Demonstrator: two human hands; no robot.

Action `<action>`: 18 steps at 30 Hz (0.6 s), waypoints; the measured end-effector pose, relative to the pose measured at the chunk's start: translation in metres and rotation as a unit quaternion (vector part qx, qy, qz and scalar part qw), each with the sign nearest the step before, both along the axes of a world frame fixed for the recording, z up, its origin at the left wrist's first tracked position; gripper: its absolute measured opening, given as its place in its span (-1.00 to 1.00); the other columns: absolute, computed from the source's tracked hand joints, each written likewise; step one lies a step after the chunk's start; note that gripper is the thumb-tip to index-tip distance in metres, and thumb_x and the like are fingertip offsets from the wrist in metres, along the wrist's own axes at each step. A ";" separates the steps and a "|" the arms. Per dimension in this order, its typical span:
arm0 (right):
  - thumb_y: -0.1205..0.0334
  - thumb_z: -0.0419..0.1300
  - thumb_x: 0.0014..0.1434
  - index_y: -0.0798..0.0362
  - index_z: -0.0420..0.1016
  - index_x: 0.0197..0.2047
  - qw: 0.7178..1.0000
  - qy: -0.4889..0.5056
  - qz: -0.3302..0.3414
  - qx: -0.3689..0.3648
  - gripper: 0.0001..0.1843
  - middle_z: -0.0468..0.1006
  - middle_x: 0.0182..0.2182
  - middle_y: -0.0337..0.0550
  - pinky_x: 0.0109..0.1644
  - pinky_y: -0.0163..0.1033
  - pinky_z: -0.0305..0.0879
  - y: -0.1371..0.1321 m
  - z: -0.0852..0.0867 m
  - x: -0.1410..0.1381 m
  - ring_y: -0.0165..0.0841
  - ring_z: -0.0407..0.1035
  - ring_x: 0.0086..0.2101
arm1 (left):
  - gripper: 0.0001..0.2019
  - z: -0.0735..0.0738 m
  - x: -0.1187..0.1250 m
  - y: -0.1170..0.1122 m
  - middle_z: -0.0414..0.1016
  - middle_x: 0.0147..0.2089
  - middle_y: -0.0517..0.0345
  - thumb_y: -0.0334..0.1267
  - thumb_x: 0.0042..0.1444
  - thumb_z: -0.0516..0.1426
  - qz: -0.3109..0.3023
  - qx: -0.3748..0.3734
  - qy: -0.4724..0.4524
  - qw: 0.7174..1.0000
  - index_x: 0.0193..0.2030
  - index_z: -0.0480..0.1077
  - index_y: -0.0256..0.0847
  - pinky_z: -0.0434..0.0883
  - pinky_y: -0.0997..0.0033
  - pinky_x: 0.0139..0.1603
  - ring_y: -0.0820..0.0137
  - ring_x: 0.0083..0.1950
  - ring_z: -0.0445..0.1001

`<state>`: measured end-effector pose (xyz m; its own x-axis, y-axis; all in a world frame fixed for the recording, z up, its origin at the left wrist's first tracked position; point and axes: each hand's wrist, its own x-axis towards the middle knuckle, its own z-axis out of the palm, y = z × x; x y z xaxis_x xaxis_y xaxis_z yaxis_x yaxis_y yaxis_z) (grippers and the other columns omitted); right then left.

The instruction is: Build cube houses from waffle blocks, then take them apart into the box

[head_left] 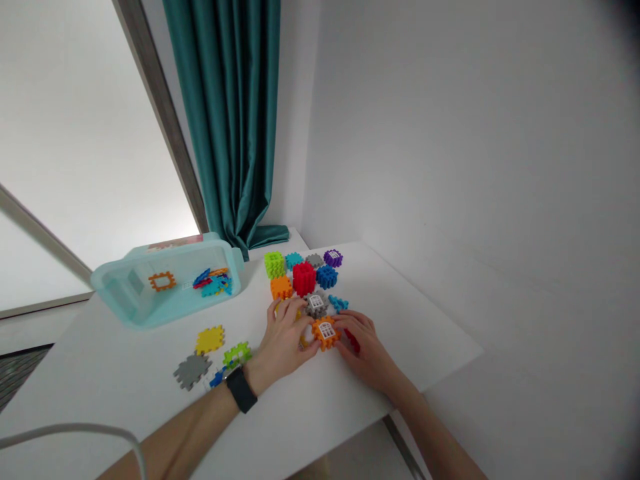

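Observation:
An orange notched building block with a white window piece [327, 332] sits between my hands near the front of the group of blocks. My left hand [289, 337], with a dark watch on its wrist, has its thumb at the block's left side, and its fingers curl over yellow pieces that are partly hidden. My right hand [364, 348] pinches the block's right side, with a red piece [353, 341] partly covered under its palm. Just behind are a grey block with a white window [317, 304] and a blue piece [339, 303].
Red [304, 279], lime green [275, 265], orange [281, 287], blue [327, 277] and purple [333, 258] blocks stand farther back. Loose yellow [210, 340] and grey [193, 371] tiles lie left. A pale teal bin [135, 313] lies beyond them. A wall borders the white table's right side.

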<state>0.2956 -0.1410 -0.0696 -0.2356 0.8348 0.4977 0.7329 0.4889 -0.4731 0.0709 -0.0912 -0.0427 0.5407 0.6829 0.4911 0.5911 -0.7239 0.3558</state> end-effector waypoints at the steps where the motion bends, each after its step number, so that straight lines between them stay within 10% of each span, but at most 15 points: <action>1: 0.37 0.19 0.17 -0.08 0.44 0.03 1.000 -0.001 -0.001 0.000 -0.65 0.57 0.03 -0.03 0.20 0.17 0.29 0.000 0.000 0.000 -0.10 0.34 0.16 | -0.76 0.000 0.000 0.000 0.36 0.17 -0.02 -0.18 0.00 0.32 0.000 0.000 -0.001 1.000 -0.15 0.51 -0.09 0.11 -0.28 0.30 0.00 0.25 0.25; 18: 0.41 0.12 0.22 -0.07 0.29 0.25 0.987 -0.121 0.010 0.104 -0.47 0.45 0.19 -0.02 0.33 0.22 0.13 -0.018 0.013 -0.021 -0.14 0.27 0.21 | -0.76 0.018 -0.022 -0.004 0.41 0.15 0.00 -0.16 0.12 0.24 0.003 0.030 0.024 0.999 -0.07 0.48 -0.07 0.05 -0.23 0.32 0.07 0.22 0.28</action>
<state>0.2746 -0.1586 -0.0563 -0.3840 0.7138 0.5857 0.8008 0.5732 -0.1735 0.0485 -0.0950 -0.0243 0.5608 0.6567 0.5042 0.6114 -0.7391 0.2827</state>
